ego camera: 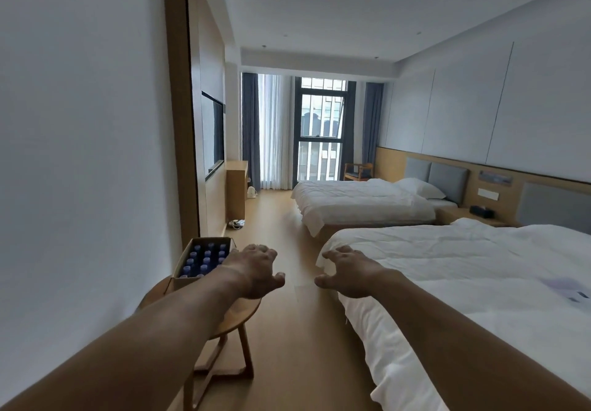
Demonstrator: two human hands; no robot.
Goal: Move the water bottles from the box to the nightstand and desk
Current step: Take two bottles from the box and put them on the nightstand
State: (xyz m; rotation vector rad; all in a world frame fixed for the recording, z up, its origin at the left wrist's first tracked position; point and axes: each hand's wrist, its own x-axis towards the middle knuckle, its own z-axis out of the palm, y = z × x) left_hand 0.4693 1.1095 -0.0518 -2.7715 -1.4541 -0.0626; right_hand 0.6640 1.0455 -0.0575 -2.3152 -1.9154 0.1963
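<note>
Both arms are stretching forward, the left hand (pixel 256 270) and right hand (pixel 347 274) hanging with loosely spread fingers, gripping nothing. The blue-capped clear plastic water bottles (pixel 204 258) are sitting packed in the open brown cardboard box (pixel 209 239) on the small round wooden table (pixel 243 313). The danger I'm seeing: a hasty one-sided tug is likely dragging that box off the little tabletop.

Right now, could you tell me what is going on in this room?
A person reaches forward with both arms; the left hand and the right hand are open and hold nothing. The open box of water bottles sits on a small round table at the left. No bottle shows on the nightstand yet.
</note>
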